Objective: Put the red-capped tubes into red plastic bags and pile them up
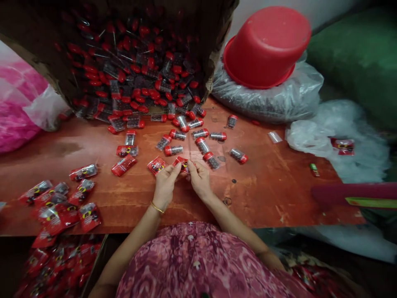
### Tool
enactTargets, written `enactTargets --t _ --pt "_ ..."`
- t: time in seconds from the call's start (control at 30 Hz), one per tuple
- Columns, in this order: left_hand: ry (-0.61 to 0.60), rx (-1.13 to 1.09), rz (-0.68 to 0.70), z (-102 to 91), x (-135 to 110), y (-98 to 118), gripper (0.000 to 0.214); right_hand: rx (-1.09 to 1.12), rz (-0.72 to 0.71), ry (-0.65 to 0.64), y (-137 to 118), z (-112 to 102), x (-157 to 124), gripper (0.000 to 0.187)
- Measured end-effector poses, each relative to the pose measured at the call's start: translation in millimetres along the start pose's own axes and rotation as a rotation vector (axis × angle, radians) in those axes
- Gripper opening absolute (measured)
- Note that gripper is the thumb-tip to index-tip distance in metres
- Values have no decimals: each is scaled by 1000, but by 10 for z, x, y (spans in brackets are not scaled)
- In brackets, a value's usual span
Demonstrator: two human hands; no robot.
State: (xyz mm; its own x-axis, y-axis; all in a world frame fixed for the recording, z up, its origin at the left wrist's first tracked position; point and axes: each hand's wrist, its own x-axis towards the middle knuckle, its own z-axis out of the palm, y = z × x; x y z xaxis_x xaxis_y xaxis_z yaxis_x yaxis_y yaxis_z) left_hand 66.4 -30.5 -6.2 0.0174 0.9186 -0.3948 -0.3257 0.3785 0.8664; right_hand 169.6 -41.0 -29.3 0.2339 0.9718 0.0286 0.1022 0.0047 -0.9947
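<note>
Between my two hands is a small red printed packet (pixel 182 164), pinched at its sides near the middle of the table. My left hand (pixel 166 182) closes its thumb and fingers on the left edge, a gold bangle at the wrist. On the right edge, my right hand (pixel 200 179) grips the same way. Another red packet (pixel 156 165) lies just left of my left fingers. Beyond the hands are several clear tubes with red caps and dark beads inside, such as this capped tube (pixel 211 160). Whether the held packet contains a tube is hard to see.
A tipped cardboard box (pixel 214 54) spills many capped tubes at the back. Filled red packets (pixel 89 216) are piled at the left front edge, above a lower container of more packets. A red tub (pixel 269 45) stands upside down on a plastic bag (pixel 266 105) at back right.
</note>
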Motion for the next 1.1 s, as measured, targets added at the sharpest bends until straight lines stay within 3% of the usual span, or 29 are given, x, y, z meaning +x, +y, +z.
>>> enactTargets --t 0.17,0.37,0.47,0.53,0.67,0.77,0.9,1.0,1.1 --pt "-88 -161 -211 18 -41 40 38 -74 -106 -18 35 -20 -28 36" --pt "-18 -165 -193 34 -10 73 41 -183 -119 -24 39 -142 -29 43" --pt "20 -203 -213 3 13 121 39 -528 -251 49 71 -423 22 37" --pt "24 -213 -234 -23 23 152 36 -863 -281 129 138 -634 63 45" --pt "-8 -226 -266 -35 15 177 32 -1175 -226 66 330 -898 114 40" --pt "-28 -220 -277 -19 -8 183 35 -1098 -243 52 397 -935 101 36" --pt "-16 -181 -242 -10 -31 193 39 -606 -150 108 244 -890 -48 37" --pt "-5 -136 -206 -8 -36 184 40 -231 9 -23 -4 -838 -227 38" --pt "-18 -68 -139 -3 -35 158 39 -125 55 -159 -231 -783 -340 35"
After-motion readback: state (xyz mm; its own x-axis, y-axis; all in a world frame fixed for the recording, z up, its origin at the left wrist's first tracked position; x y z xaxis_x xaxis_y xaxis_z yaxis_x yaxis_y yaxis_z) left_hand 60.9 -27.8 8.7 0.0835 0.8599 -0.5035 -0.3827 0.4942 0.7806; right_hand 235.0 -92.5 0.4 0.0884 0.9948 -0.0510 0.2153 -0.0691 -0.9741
